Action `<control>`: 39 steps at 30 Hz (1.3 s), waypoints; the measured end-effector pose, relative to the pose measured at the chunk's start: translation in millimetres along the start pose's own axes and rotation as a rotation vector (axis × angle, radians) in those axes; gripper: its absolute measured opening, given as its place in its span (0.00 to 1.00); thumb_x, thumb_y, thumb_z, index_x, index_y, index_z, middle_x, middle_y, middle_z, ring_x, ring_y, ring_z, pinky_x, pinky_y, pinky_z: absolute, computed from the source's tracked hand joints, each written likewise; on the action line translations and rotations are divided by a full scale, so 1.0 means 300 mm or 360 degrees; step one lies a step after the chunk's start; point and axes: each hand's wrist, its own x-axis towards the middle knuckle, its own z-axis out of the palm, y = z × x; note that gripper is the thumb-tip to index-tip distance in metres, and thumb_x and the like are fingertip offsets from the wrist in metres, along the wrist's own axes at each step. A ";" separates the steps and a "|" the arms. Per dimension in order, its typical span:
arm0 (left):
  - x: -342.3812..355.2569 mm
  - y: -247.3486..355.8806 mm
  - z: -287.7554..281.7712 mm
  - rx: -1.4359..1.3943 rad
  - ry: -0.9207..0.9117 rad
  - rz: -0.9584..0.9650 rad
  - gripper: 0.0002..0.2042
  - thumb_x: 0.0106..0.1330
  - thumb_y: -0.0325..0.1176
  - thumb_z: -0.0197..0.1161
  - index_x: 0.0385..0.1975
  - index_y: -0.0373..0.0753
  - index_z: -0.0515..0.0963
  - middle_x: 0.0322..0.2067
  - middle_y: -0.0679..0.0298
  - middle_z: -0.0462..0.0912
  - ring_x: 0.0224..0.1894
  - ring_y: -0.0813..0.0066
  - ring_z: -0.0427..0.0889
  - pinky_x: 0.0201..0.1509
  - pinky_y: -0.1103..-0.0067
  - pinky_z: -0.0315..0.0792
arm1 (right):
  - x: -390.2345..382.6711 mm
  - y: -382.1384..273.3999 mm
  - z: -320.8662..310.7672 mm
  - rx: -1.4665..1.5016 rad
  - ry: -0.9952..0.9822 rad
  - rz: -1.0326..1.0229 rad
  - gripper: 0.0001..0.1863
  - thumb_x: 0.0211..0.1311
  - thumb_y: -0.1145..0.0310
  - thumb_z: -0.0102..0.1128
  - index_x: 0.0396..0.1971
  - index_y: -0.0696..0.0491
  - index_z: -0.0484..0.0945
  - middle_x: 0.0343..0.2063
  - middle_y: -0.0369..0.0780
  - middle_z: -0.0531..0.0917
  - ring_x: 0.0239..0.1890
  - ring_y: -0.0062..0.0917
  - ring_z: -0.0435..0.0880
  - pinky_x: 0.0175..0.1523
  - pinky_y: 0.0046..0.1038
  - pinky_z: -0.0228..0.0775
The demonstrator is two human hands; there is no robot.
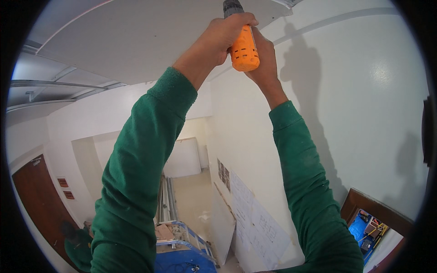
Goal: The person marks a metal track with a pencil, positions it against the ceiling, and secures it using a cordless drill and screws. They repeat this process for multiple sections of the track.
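Overhead, both my arms in green sleeves reach up to an orange and black power drill (245, 52). Its dark front end points up at the ceiling board (150, 38); whether the tip touches the board is out of the picture. My left hand (216, 40) is closed round the drill's body from the left, near the dark part. Behind and to the right, my right hand (266, 61) grips the drill, its fingers partly hidden by the orange housing.
Bare metal ceiling framing (63, 86) shows at left. A white wall (355, 91) stands close on my right, with paper drawings (259, 223) lower down. Below are a blue platform (182, 261), a leaning board (223, 227) and long metal profiles (167, 200). Another person (78, 243) is at lower left.
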 end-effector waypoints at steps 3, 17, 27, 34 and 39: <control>-0.003 0.005 0.015 0.0037 0.0057 -0.0019 0.24 0.66 0.45 0.71 0.50 0.31 0.75 0.38 0.57 0.78 0.40 0.68 0.84 0.46 0.72 0.85 | 0.000 0.012 -0.002 -0.0043 -0.0007 -0.0001 0.24 0.52 0.70 0.77 0.47 0.54 0.74 0.37 0.45 0.88 0.40 0.47 0.89 0.43 0.44 0.82; -0.012 0.006 -0.012 0.0104 -0.0021 -0.0018 0.28 0.66 0.50 0.71 0.52 0.30 0.75 0.41 0.56 0.77 0.45 0.67 0.83 0.48 0.72 0.83 | 0.000 0.006 -0.021 -0.0194 -0.0003 -0.0086 0.23 0.53 0.71 0.76 0.48 0.55 0.75 0.40 0.46 0.88 0.43 0.48 0.89 0.46 0.45 0.82; -0.299 -0.038 -0.250 0.0668 0.0030 -0.0050 0.27 0.79 0.57 0.49 0.51 0.35 0.76 0.38 0.60 0.76 0.37 0.69 0.72 0.42 0.73 0.71 | -0.345 -0.089 -0.109 0.0124 0.0025 0.0146 0.11 0.74 0.70 0.61 0.51 0.56 0.78 0.35 0.39 0.86 0.37 0.28 0.87 0.42 0.29 0.80; -1.067 -0.255 -0.446 0.0645 -0.0093 -0.0544 0.18 0.85 0.45 0.47 0.52 0.35 0.76 0.33 0.69 0.71 0.30 0.81 0.67 0.32 0.80 0.64 | -1.121 -0.252 -0.230 0.0444 -0.0395 0.1220 0.07 0.71 0.72 0.65 0.45 0.55 0.80 0.36 0.37 0.84 0.37 0.24 0.82 0.47 0.31 0.73; -1.748 -0.413 -0.437 0.0080 0.0484 -0.1572 0.14 0.83 0.41 0.50 0.43 0.38 0.77 0.29 0.73 0.70 0.30 0.82 0.67 0.34 0.81 0.63 | -1.449 -0.387 -0.141 0.0779 -0.0568 0.1237 0.12 0.70 0.75 0.64 0.50 0.56 0.78 0.38 0.35 0.82 0.37 0.22 0.82 0.47 0.27 0.73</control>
